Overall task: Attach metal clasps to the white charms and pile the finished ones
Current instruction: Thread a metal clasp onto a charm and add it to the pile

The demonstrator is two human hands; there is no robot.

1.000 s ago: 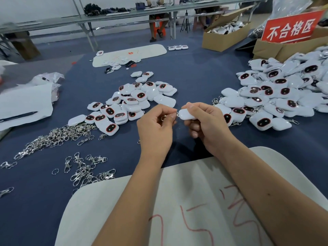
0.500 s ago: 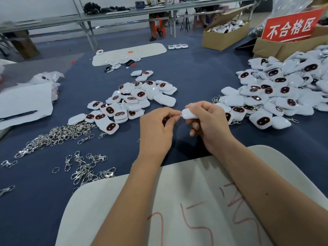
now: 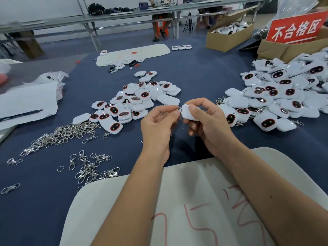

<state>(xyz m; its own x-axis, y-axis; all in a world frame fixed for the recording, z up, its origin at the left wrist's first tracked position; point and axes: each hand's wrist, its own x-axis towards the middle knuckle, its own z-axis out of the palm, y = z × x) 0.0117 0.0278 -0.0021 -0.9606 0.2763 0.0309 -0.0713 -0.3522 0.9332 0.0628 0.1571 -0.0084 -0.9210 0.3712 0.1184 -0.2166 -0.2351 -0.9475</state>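
The right hand (image 3: 207,125) holds a white charm (image 3: 189,113). The left hand (image 3: 158,126) pinches a small metal ring (image 3: 179,109) at its corner.

An assembly workshop: a long blue-covered counter (image 3: 195,71) carries heaps of identical white charms (image 3: 138,100), loose metal clasps (image 3: 60,134), cardboard boxes (image 3: 229,36) of stock, and a red Chinese sign (image 3: 296,29); more workbenches (image 3: 124,15) stand behind.
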